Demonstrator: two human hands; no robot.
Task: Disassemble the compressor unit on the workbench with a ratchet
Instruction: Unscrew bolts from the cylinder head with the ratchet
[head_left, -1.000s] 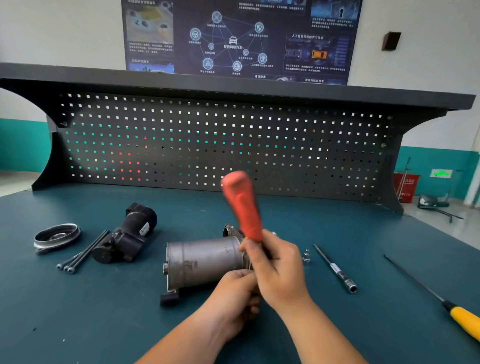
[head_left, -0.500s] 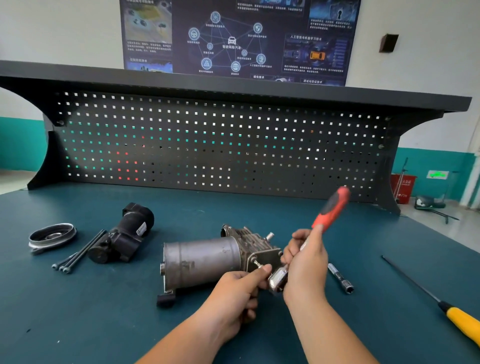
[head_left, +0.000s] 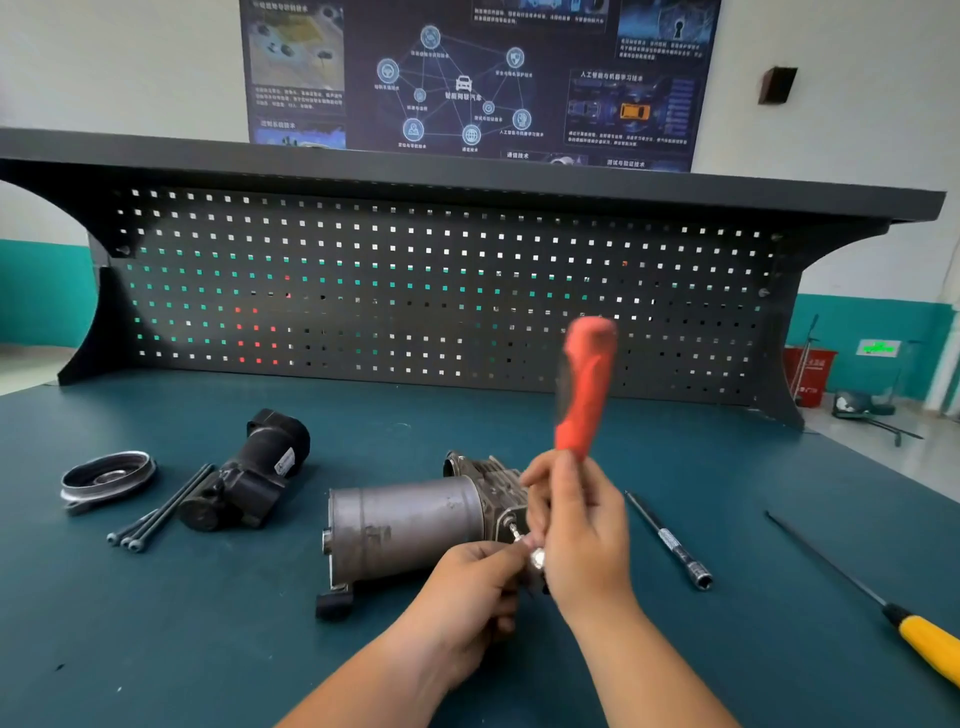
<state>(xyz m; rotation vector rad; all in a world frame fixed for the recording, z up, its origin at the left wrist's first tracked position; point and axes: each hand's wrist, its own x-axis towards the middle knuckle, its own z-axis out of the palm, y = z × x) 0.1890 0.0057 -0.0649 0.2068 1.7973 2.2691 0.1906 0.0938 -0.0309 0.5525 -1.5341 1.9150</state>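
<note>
Ratchet (head_left: 584, 389) upright from rightward tilt, R hand (head_left: 582, 525) fist round it, L hand (head_left: 467, 597) pinch on its head at compressor (head_left: 405, 525)

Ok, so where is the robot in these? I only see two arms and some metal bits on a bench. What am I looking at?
There is no robot here. These are a person's bare hands, filmed by a camera worn on their head that looks forward and down. The right hand grips a ratchet, a turning wrench with a red handle, blurred here. The left hand pinches at the ratchet's metal head, where it meets the grey compressor lying on its side on the bench. To the left lie a black part, long bolts and a round ring. To the right lie a thin bar and a screwdriver with a yellow handle. A pegboard stands behind.
</note>
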